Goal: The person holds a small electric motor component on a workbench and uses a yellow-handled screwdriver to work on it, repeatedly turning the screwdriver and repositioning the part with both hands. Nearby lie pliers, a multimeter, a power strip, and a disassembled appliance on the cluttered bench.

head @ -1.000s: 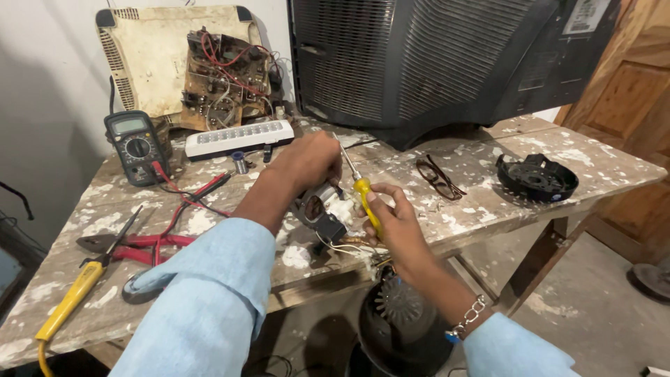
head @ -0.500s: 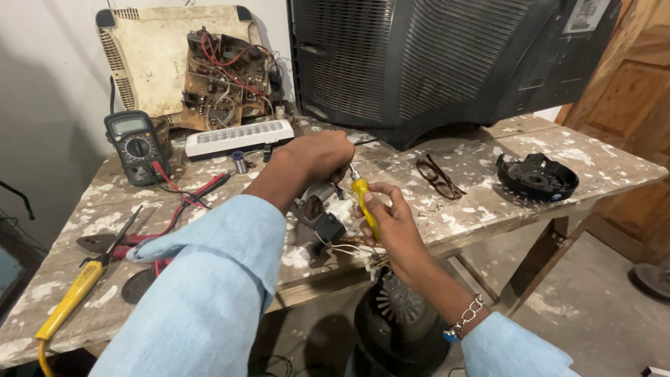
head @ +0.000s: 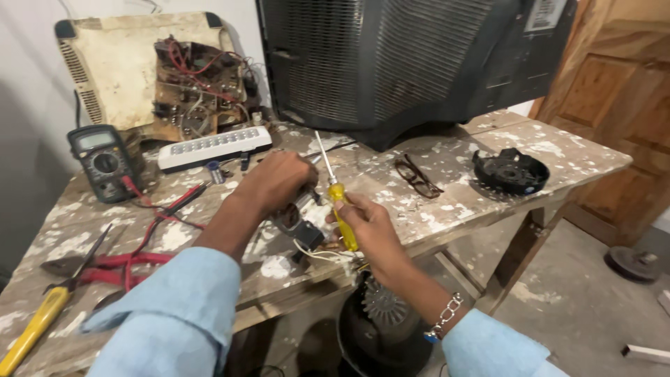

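Where paint-spattered wooden table (head: pixel 447 209) stands, white wall (head: pixel 28 63), wooden door (head: pixel 621 105), concrete floor (head: pixel 579 293).

This is a small repair workshop for electronic devices. The wooden desk (head: pixel 447 209) is rough and covered with white paint spots. On it stands a big old television (head: pixel 412 63) with its dark back turned to the front, and beside it an opened device (head: pixel 160 77) leans at the wall, showing a circuit board with red wires. A multimeter (head: pixel 103 162) with red and black cables lies at the left, near red-handled pliers (head: pixel 105 269) and a yellow-handled tool (head: pixel 31 328). A black round part (head: pixel 511 171) lies at the right. The floor is bare concrete, and a wooden door (head: pixel 621 119) closes the room.
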A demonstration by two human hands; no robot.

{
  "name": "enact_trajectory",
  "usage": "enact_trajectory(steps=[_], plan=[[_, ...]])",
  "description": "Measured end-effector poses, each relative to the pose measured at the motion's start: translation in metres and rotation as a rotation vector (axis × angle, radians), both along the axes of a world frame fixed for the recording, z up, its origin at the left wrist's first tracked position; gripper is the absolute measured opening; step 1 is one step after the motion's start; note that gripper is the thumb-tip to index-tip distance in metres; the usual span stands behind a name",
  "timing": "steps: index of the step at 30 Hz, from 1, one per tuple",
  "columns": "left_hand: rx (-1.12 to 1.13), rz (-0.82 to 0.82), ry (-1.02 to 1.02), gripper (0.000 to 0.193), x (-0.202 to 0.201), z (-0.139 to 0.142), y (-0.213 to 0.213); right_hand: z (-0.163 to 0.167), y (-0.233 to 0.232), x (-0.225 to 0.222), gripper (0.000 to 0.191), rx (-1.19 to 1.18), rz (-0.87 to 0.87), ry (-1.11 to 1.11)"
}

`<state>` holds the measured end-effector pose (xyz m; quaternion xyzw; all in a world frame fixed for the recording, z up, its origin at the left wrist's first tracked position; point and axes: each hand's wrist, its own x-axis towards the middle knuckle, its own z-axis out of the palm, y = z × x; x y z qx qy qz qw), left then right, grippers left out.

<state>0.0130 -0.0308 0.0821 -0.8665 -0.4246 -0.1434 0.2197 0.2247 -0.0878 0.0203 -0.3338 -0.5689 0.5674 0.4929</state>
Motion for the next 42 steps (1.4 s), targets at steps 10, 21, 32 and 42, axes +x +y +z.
enact_trajectory(steps=[10,21,32,42], plan=[[-0.330,0.026,0.267,0.010,0.021,0.039,0.036,-0.001,0.001,-0.006,0.038,-0.047,0.008,0.035],[-0.253,-0.054,0.135,0.007,0.002,0.030,0.023,-0.001,-0.001,-0.005,0.036,-0.054,0.029,0.057],[-0.076,-0.060,0.061,0.011,-0.003,0.016,-0.005,0.003,-0.005,-0.002,0.036,-0.048,0.019,0.020],[-0.172,-0.196,-0.786,0.021,-0.013,-0.033,-0.007,0.054,-0.009,0.059,0.044,0.178,-0.292,-0.602]])
